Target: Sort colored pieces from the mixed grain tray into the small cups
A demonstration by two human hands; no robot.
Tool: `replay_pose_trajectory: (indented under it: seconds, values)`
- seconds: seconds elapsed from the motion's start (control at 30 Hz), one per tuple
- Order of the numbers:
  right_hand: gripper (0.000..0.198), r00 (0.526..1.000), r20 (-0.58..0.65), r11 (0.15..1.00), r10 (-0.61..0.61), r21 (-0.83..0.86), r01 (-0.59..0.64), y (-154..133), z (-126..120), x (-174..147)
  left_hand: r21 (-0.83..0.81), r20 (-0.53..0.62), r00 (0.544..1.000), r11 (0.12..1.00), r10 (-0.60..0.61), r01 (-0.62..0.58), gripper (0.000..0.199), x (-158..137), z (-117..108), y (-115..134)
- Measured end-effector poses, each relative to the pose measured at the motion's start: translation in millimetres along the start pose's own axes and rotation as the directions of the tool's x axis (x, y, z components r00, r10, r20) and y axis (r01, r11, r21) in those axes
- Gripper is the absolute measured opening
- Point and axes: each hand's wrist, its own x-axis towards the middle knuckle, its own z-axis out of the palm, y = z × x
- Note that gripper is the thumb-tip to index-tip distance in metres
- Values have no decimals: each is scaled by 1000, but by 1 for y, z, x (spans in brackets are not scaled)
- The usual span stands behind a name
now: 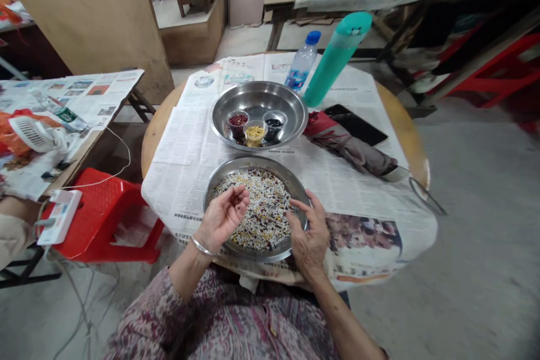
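A steel basin in front of me holds a mix of white grains, yellow beans and dark red and black beans. Over its left side, my left hand is turned palm up with the fingers curled in; small dark bits seem to lie there, too small to name. My right hand hovers at the basin's right rim, thumb and fingers apart, the tips above the mix. Behind stands a second steel basin with three clear cups: red beans, yellow beans and black beans.
Newspaper covers the round table. A water bottle, a green flask, a folded umbrella and a black phone lie or stand beyond the basins. At left are a red stool and a power strip.
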Motion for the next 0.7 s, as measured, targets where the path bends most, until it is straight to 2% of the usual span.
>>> replay_pose_trajectory:
  seconds: [0.17, 0.4, 0.47, 0.57, 0.7]
  values:
    - [23, 1000, 2, 1000, 10, 5, -10, 0, 0, 0, -151, 72, 995, 985, -70, 80, 35, -1, -1, -6]
    - [23, 1000, 6, 1000, 2, 7, -2, 0, 0, 0, -262, 74, 995, 964, 70, -49, 32, 1, 6, -7]
    - [23, 1000, 0, 1000, -4, 10, 4, 0, 0, 0, -298, 37, 994, 951, 99, -83, 32, 2, 11, -4]
    - [23, 1000, -2, 1000, -6, 13, 6, 1, 0, 0, -277, -46, 990, 951, 133, -140, 30, 4, 18, -3]
    - [24, 1000, -2, 1000, 5, 18, -5, 1, 1, -1, -192, 5, 986, 968, 167, -163, 30, 7, 23, -5]
